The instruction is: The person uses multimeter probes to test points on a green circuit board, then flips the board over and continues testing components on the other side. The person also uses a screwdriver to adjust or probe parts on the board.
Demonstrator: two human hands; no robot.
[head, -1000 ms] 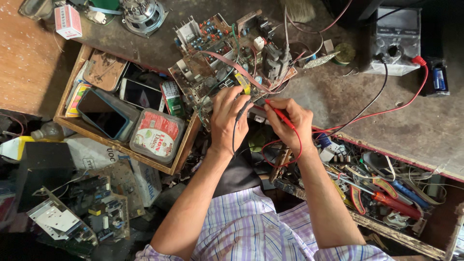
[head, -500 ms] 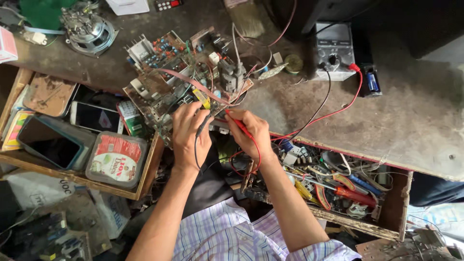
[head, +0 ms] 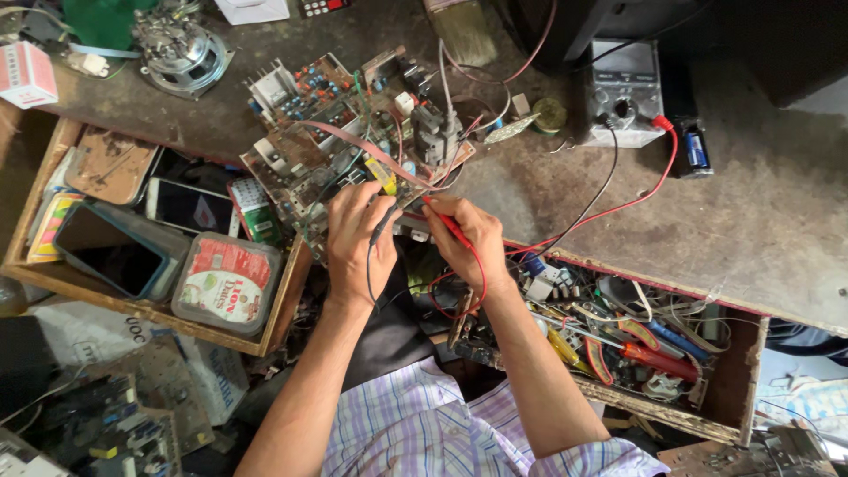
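Circuit board (head: 353, 132) tilted on the worktop (head: 760, 203), its near edge toward the person; all places are given relative to this board. Left hand (head: 358, 243) at the board's near edge, its grip closed on a black probe (head: 383, 223) whose tip points up at the board. Right hand (head: 468, 237) just right of the left hand, its grip closed on a red probe (head: 449, 225) with its tip at the board's near right corner. Red lead (head: 618, 208) and black lead (head: 592, 208) run right and away from the hands to a grey meter (head: 623, 93), which stands right of the board on the worktop. Left of the board, a wooden tray (head: 283, 305) holds phones (head: 185, 205) and a round-cornered tin (head: 225, 283). Below and right of the board, an open drawer (head: 733, 389) holds wires and screwdrivers (head: 654, 358). A speaker (head: 181, 53) lies beyond the board's left end.
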